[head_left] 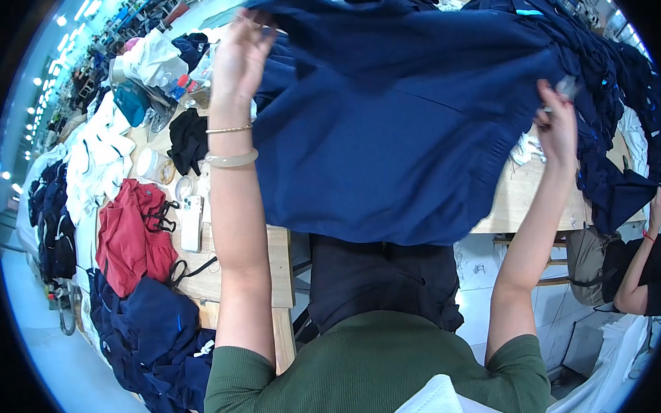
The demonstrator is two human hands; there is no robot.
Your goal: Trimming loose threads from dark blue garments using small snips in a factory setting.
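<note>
A navy blue garment [386, 132] is stretched in the air between my raised hands, its lower edge hanging over my lap. One gathered, elastic-looking edge runs down its right side, and a short dark slit crosses its middle. My left hand [244, 60], slightly blurred, is closed at the garment's upper left corner. At the upper right edge, my right hand [557, 122] has its fingers bent against the cloth. A small pale, see-through thing [566, 87] shows at those fingertips, too blurred to name.
Left on the wooden table [280, 270] lie a red garment [131, 235], a white phone [191, 224], a black cloth [188, 141] and white clothes [99, 153]. Navy piles [157, 336] sit lower left and far right. A co-worker's arm [638, 272] is at right.
</note>
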